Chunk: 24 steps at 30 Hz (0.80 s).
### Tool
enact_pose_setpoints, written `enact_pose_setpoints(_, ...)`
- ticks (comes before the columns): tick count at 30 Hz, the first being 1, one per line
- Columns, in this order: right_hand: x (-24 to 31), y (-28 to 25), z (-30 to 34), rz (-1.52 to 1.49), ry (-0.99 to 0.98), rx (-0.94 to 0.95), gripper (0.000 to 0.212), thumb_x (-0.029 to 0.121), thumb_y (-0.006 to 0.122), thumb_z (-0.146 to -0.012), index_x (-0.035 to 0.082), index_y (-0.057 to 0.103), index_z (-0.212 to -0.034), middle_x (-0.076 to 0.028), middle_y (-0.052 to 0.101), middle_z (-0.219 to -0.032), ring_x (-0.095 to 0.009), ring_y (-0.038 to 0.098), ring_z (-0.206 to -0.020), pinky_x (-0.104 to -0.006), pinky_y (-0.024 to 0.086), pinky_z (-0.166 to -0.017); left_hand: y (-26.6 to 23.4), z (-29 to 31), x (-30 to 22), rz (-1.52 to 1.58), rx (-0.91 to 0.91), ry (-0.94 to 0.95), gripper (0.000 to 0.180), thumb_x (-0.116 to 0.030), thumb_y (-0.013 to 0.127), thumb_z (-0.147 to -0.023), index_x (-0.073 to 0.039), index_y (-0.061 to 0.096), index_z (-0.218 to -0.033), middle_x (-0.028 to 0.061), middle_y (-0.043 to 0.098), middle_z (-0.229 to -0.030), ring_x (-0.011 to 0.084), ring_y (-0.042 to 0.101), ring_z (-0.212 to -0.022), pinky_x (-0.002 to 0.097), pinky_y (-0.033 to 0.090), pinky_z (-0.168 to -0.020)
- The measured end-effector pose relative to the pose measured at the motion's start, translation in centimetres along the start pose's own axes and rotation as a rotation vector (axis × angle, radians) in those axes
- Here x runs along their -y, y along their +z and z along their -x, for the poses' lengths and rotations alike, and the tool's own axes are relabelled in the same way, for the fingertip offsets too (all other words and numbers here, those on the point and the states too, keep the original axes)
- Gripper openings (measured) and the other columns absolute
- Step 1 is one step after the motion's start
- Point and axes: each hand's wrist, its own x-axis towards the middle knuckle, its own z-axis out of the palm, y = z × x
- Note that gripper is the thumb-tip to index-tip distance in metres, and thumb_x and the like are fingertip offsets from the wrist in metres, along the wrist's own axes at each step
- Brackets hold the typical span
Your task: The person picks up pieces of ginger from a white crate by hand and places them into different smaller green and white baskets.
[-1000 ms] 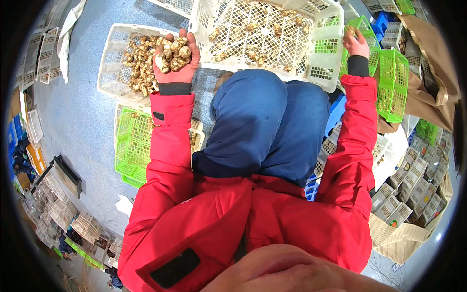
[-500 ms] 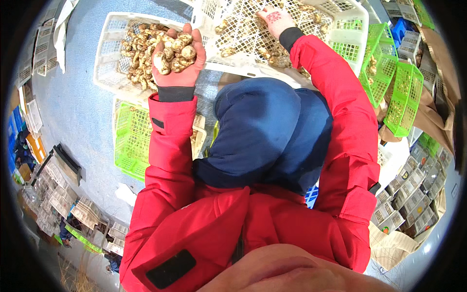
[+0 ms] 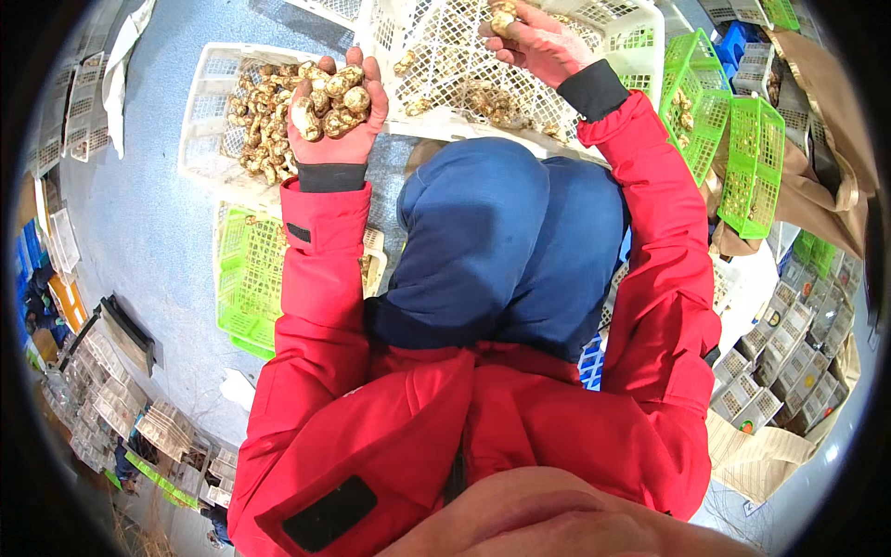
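Note:
Palm up, my left hand cradles a pile of brown-and-white mushrooms, fingers curled around it. Beneath and beside it stands a white plastic crate with a heap of similar mushrooms. My right hand is raised over a larger white crate and pinches a mushroom between thumb and fingers. On that crate's mesh bottom lie scattered mushrooms, bunched mostly along the near side.
A green basket sits below the left crate. Two more green baskets, one upper and one lower, stand at the right beside brown cloth. Stacked crates fill the far right; the floor is blue.
My right hand has come up from the large crate's bottom with a mushroom in its fingers. The left hand keeps its pile almost in place. The view has shifted slightly.

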Motion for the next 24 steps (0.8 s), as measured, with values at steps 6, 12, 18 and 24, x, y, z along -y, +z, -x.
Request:
enact_pose_setpoints(6,0.7,-1.0,1.8,-0.082,-0.116,0.146,0.056,0.024,0.053,-0.087,0.0,0.033,-0.134,-0.008,0.056,-0.097,-0.012,0.051,-0.079,-0.0242,0.042,-0.075,0.7,0.2,0.3,-0.006,0.002,-0.036,0.027,-0.022,0.053,-0.084,-0.004,0.057,-0.105,0.0171,0.052,-0.12,0.0342,0.046,-0.115,0.0451,0.045,-0.09)
enact_pose_setpoints(12,4.3,-2.5,5.1,0.213,-0.119,-0.243,0.029,0.009,0.057,-0.084,0.001,0.05,-0.11,-0.007,0.061,-0.088,-0.011,0.052,-0.067,-0.0236,0.042,-0.061,0.0,0.4,-0.1,-0.033,-0.012,-0.015,0.027,-0.023,0.053,-0.085,-0.004,0.057,-0.104,0.018,0.052,-0.121,0.0352,0.046,-0.115,0.0457,0.045,-0.09)
enact_pose_setpoints(18,7.8,-4.8,7.1,-0.203,-0.321,-0.358,0.021,0.016,0.057,-0.087,0.008,0.053,-0.106,-0.002,0.059,-0.088,-0.013,0.056,-0.077,-0.0229,0.042,-0.065,-0.2,-0.1,0.7,0.016,-0.008,-0.045,0.026,-0.021,0.053,-0.084,-0.004,0.056,-0.103,0.0192,0.052,-0.119,0.0351,0.046,-0.115,0.0459,0.045,-0.09)
enact_pose_setpoints(24,6.8,-4.9,4.8,0.258,-0.299,-0.283,0.016,0.014,0.06,-0.081,0.008,0.057,-0.096,-0.001,0.054,-0.071,-0.01,0.052,-0.061,-0.0211,0.04,-0.055,-0.4,-0.3,0.5,0.005,-0.036,-0.058,0.027,-0.022,0.054,-0.084,-0.003,0.057,-0.103,0.0199,0.052,-0.12,0.0361,0.047,-0.114,0.0464,0.046,-0.089)
